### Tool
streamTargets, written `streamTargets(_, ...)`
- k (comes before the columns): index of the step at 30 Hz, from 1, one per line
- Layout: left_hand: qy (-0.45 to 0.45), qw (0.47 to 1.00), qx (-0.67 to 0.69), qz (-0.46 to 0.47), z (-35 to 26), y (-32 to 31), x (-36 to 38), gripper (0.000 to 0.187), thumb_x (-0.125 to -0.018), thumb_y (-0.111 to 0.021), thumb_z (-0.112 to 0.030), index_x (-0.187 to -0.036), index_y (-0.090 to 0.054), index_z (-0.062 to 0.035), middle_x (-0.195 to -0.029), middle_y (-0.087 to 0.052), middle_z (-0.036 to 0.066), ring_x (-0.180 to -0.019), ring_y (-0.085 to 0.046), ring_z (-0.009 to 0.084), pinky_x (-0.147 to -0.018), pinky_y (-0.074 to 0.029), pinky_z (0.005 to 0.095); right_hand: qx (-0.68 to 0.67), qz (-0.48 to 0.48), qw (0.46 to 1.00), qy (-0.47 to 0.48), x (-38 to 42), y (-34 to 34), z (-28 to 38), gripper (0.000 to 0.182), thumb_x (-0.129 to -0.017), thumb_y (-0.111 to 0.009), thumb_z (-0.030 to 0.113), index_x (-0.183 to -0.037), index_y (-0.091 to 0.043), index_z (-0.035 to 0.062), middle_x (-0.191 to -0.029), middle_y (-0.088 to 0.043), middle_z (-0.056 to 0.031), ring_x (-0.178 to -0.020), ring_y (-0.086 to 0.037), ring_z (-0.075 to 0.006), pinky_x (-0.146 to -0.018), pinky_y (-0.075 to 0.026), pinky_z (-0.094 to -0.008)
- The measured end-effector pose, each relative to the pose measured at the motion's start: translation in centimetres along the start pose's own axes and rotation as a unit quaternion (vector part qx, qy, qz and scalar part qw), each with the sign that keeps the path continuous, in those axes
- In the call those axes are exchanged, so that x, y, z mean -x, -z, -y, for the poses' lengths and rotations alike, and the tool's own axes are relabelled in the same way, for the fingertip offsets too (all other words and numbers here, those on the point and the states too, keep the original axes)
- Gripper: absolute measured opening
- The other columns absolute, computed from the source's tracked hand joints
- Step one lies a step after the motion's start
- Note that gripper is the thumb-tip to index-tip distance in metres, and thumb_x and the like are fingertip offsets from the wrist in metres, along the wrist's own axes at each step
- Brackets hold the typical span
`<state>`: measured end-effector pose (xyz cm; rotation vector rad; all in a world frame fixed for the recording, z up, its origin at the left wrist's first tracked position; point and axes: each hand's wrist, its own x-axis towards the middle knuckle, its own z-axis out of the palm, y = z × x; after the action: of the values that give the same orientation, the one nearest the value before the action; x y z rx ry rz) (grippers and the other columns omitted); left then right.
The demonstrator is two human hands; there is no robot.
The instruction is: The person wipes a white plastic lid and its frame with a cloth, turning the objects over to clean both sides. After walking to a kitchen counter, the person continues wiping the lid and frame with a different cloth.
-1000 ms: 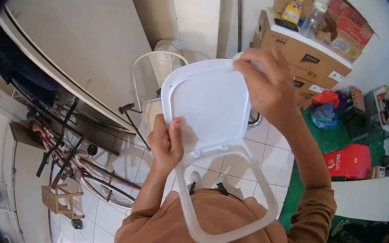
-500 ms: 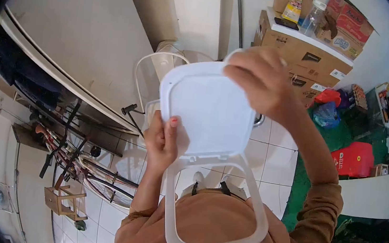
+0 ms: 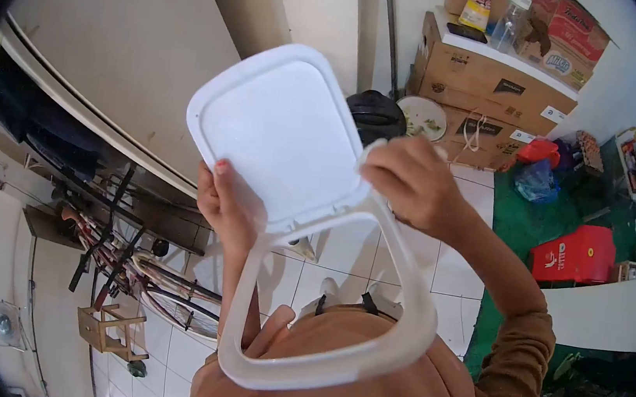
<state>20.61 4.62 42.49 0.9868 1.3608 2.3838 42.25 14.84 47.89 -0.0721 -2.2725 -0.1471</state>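
A white plastic lid (image 3: 281, 139) with rounded corners is joined by a hinge to an open white frame (image 3: 418, 320), which hangs below it in front of the person's torso. My left hand (image 3: 227, 208) grips the lid's lower left edge, its thumb on the flat face. At the lid's right edge my right hand (image 3: 418, 182) is closed, with a small piece of white cloth or tissue (image 3: 371, 156) showing at its fingertips. The cloth is mostly hidden by the fingers.
Cardboard boxes (image 3: 465, 78) stand at the upper right, with a clear bottle (image 3: 509, 24) on top. A bicycle (image 3: 166, 291) and wooden stool (image 3: 103, 328) are at the left. A red container (image 3: 574, 255) sits on green flooring at the right.
The lid and frame have tilted, the lid swinging to the left with my left hand. My right hand has moved down from the lid's top right corner to its right edge.
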Motion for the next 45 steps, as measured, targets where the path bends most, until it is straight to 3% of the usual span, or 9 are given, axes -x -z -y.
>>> streamTargets(4, 0.024, 0.997, -0.066, 0.030, -0.5, 0.1, -0.3, 0.025, -0.097, -0.048, -0.028, -0.096, -0.052, -0.0029, -0.074, -0.046, -0.005, -0.065, -0.036, 0.0021, -0.057, -0.028, 0.0183, -0.003, 0.017, 1.000, -0.020, 0.1, -0.1, -0.9, 0.018, -0.064, -0.067, 0.000, -0.081, -0.064, 0.0034, -0.089, -0.058, -0.0068, -0.082, -0.055, -0.0220, -0.070, -0.046, -0.0328)
streamTargets(10, -0.010, 0.998, -0.052, 0.023, -0.7, -0.8, -0.4, 0.026, -0.098, -0.046, -0.028, -0.095, -0.051, -0.0030, -0.073, -0.045, -0.005, -0.065, -0.037, 0.0026, -0.056, -0.029, 0.0183, 0.050, -0.067, 0.996, -0.009, -1.7, 0.2, -1.1, 0.015, -0.065, -0.064, 0.005, -0.079, -0.059, 0.0038, -0.085, -0.054, -0.0052, -0.081, -0.052, -0.0210, -0.071, -0.044, -0.0324)
streamTargets(13, -0.026, 0.995, -0.092, 0.009, -1.0, 0.4, -1.0, 0.026, -0.098, -0.046, -0.028, -0.092, -0.049, -0.0032, -0.073, -0.044, -0.005, -0.064, -0.037, 0.0029, -0.056, -0.028, 0.0183, -0.060, 0.073, 0.995, -0.005, 0.1, 0.1, -0.5, 0.013, -0.065, -0.064, 0.003, -0.077, -0.058, 0.0026, -0.084, -0.053, -0.0065, -0.080, -0.053, -0.0223, -0.072, -0.045, -0.0329)
streamTargets(16, -0.032, 0.988, -0.146, 0.026, -1.1, 0.4, -0.9, 0.026, -0.098, -0.045, -0.028, -0.090, -0.048, -0.0037, -0.071, -0.043, -0.004, -0.063, -0.036, 0.0028, -0.055, -0.028, 0.0181, -0.115, 0.083, 0.989, -0.038, -0.4, 0.4, -1.2, 0.012, -0.066, -0.063, 0.003, -0.076, -0.058, 0.0023, -0.083, -0.053, -0.0070, -0.081, -0.053, -0.0234, -0.072, -0.045, -0.0331)
streamTargets(20, -0.051, 0.986, -0.150, 0.046, -1.7, -1.3, 0.4, 0.026, -0.099, -0.044, -0.027, -0.088, -0.046, -0.0038, -0.068, -0.040, -0.005, -0.061, -0.034, 0.0021, -0.054, -0.027, 0.0178, -0.047, -0.024, 0.998, -0.030, -2.6, 0.1, -0.4, 0.011, -0.068, -0.060, 0.004, -0.078, -0.058, 0.0025, -0.082, -0.052, -0.0065, -0.082, -0.053, -0.0232, -0.071, -0.045, -0.0327)
streamTargets(24, -0.097, 0.983, -0.153, 0.009, -1.8, -1.4, -0.4, 0.026, -0.098, -0.047, -0.027, -0.091, -0.050, -0.0027, -0.067, -0.039, -0.005, -0.060, -0.035, 0.0037, -0.052, -0.028, 0.0192, -0.046, 0.096, 0.994, 0.029, -0.8, -1.2, 0.5, 0.008, -0.070, -0.059, 0.008, -0.075, -0.056, 0.0026, -0.084, -0.051, -0.0061, -0.083, -0.051, -0.0211, -0.073, -0.045, -0.0314)
streamTargets(28, -0.100, 0.972, -0.209, 0.033, -1.7, -0.9, 0.3, 0.026, -0.098, -0.047, -0.027, -0.088, -0.049, -0.0029, -0.071, -0.042, -0.003, -0.065, -0.037, 0.0044, -0.056, -0.031, 0.0193, -0.070, 0.176, 0.982, -0.005, -1.0, -0.2, 0.7, 0.008, -0.070, -0.057, 0.009, -0.074, -0.056, 0.0020, -0.084, -0.050, -0.0065, -0.085, -0.050, -0.0210, -0.077, -0.045, -0.0320)
streamTargets(38, -0.113, 0.971, -0.206, 0.043, -2.7, -2.4, 0.6, 0.025, -0.098, -0.046, -0.024, -0.084, -0.048, -0.0030, -0.068, -0.043, -0.002, -0.064, -0.037, 0.0051, -0.055, -0.032, 0.0202, -0.144, 0.203, 0.968, 0.037, -2.5, -0.9, 2.7, 0.006, -0.072, -0.058, 0.003, -0.077, -0.058, -0.0007, -0.086, -0.051, -0.0078, -0.084, -0.051, -0.0226, -0.073, -0.045, -0.0322)
streamTargets(45, -0.119, 0.971, -0.207, 0.020, -2.8, -2.3, 0.5, 0.025, -0.098, -0.046, -0.024, -0.083, -0.048, -0.0031, -0.068, -0.042, -0.004, -0.062, -0.035, 0.0036, -0.053, -0.029, 0.0195, -0.166, 0.213, 0.963, -0.019, -2.4, -1.5, 2.6, 0.006, -0.071, -0.061, -0.001, -0.077, -0.058, -0.0012, -0.086, -0.051, -0.0085, -0.084, -0.051, -0.0238, -0.073, -0.044, -0.0333)
